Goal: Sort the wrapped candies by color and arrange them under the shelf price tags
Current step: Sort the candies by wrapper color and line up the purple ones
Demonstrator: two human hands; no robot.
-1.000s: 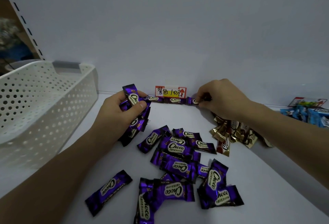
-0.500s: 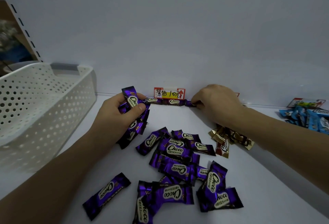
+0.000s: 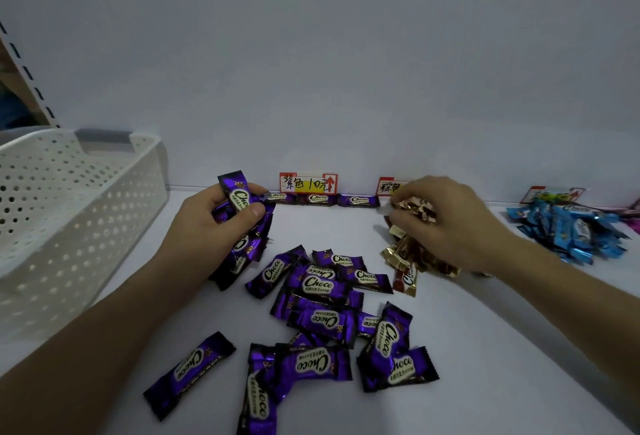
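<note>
On the white shelf (image 3: 485, 348), the left hand (image 3: 221, 227) grips a bunch of purple candies (image 3: 239, 194). The right hand (image 3: 450, 223) curls round brown candies (image 3: 412, 208) near the back edge. It seems best to lay the purple ones flat, end to end, under the purple tag (image 3: 308, 183).

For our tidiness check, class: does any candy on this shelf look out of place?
Yes: one red-brown candy lies at the edge of the loose purple candies, well in front of the second price tag.
</note>
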